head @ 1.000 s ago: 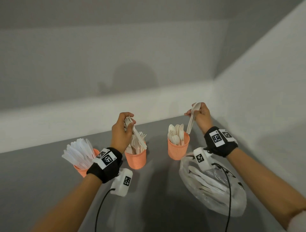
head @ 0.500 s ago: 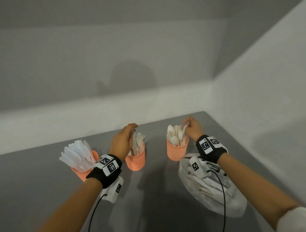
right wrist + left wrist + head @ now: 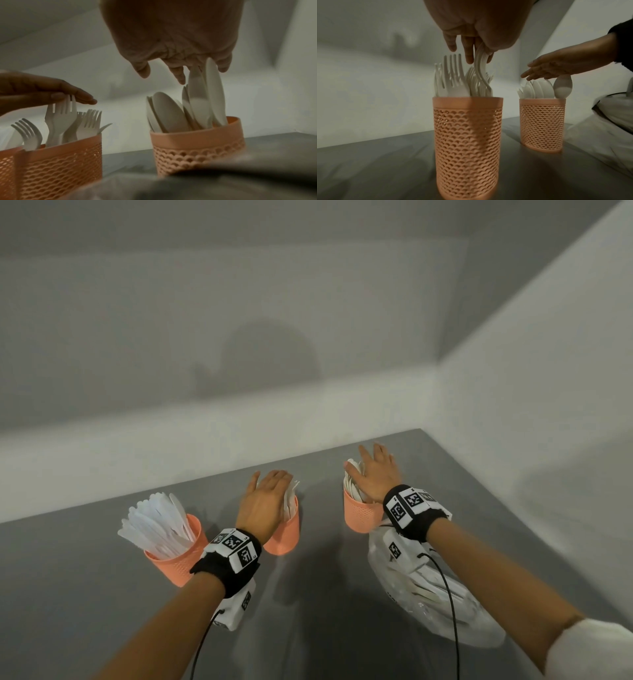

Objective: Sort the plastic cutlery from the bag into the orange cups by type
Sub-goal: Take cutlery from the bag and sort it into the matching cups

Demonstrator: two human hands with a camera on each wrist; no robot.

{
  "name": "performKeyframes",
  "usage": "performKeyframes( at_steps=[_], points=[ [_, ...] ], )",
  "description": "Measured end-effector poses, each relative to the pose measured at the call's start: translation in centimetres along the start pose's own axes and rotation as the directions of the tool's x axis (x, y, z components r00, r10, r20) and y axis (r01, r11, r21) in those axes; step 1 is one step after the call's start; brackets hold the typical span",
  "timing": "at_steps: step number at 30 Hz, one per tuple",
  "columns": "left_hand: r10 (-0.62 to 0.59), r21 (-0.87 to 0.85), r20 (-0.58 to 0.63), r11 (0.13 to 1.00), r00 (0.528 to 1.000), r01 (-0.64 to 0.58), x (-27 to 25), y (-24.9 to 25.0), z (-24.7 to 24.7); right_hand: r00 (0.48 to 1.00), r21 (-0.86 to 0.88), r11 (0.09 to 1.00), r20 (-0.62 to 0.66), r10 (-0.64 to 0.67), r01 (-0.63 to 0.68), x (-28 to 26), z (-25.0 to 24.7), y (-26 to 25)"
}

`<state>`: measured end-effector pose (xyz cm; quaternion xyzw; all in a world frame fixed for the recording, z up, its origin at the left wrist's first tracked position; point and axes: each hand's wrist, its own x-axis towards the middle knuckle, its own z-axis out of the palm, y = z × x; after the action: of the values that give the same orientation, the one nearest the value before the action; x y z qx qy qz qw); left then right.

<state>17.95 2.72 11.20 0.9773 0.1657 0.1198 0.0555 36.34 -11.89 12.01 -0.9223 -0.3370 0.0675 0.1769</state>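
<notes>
Three orange mesh cups stand in a row on the grey table. The left cup [image 3: 178, 556] holds knives, the middle cup [image 3: 286, 537] forks [image 3: 452, 75], the right cup [image 3: 359, 513] spoons [image 3: 171, 112]. My left hand [image 3: 265, 499] lies flat over the fork cup, with straight fingers [image 3: 75, 94] touching the tines of the tallest fork. Over the spoon cup, my right hand [image 3: 375, 474] is also flat, and its fingers [image 3: 178, 75] rest on the spoon bowls. Neither hand grips anything. The clear bag [image 3: 431, 594] with leftover white cutlery lies under my right forearm.
The table [image 3: 102, 594] sits in a corner, with a pale wall behind the cups and another along the right side. Black cables hang from both wrist cameras, the right one across the bag. Bare table surface lies in front of the cups.
Both hands came down from holding cutlery above the cups. The fork and the spoon now stand in their cups, and both hands have flattened on top of them.
</notes>
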Motion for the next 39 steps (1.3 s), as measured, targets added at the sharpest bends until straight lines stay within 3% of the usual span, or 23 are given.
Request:
performKeyframes(
  at_steps=[4,7,15,19,23,25,28,31,35,36,39],
  points=[
    [-0.041,0.035,0.029,0.999,0.999,0.04,-0.3,0.4,0.9,0.998,-0.133,0.991,0.062,-0.018,0.026,0.3,0.9,0.2],
    [-0.107,0.081,0.167,0.992,0.98,0.095,-0.9,0.5,1.5,0.994,-0.255,0.964,0.095,-0.056,0.079,0.7,1.6,0.1],
    [-0.144,0.139,0.234,0.984,0.962,0.113,-0.7,0.6,1.2,0.991,-0.254,0.963,0.114,-0.063,0.09,1.1,1.1,0.0],
    [-0.151,0.075,0.164,0.987,0.975,0.14,-0.3,1.6,0.9,0.993,-0.118,0.992,0.119,-0.02,0.034,1.1,-0.6,-0.5],
    [-0.024,-0.151,-0.012,0.988,1.0,0.022,0.2,3.5,0.6,0.994,0.175,0.98,0.029,-0.101,0.095,-0.4,-3.1,-1.0],
    [0.015,-0.314,-0.076,0.949,0.997,-0.038,0.8,5.0,0.3,0.993,0.368,0.923,-0.005,-0.121,0.115,-1.5,-4.3,-1.0],
    [0.042,-0.492,-0.112,0.866,0.993,-0.092,1.3,7.4,0.3,0.99,0.42,0.899,0.02,-0.143,0.121,-3.4,-5.3,-0.5],
    [0.103,-0.628,-0.056,0.769,0.993,-0.115,1.4,9.3,1.1,0.96,0.37,0.928,0.242,-0.139,0.041,-6.4,-5.6,0.7],
    [0.176,-0.655,0.065,0.75,0.982,-0.091,0.7,11.4,3.1,0.829,0.197,0.972,0.559,-0.004,-0.128,-10.5,-4.1,3.5],
    [0.199,-0.647,0.11,0.758,0.974,-0.082,0.5,11.9,3.6,0.815,0.092,0.987,0.577,0.052,-0.129,-11.0,-3.5,4.3],
    [0.239,-0.525,0.303,0.85,0.922,-0.047,-0.1,13.0,5.1,0.843,-0.236,0.971,0.514,0.158,-0.038,-11.7,-1.3,6.7]
  ],
)
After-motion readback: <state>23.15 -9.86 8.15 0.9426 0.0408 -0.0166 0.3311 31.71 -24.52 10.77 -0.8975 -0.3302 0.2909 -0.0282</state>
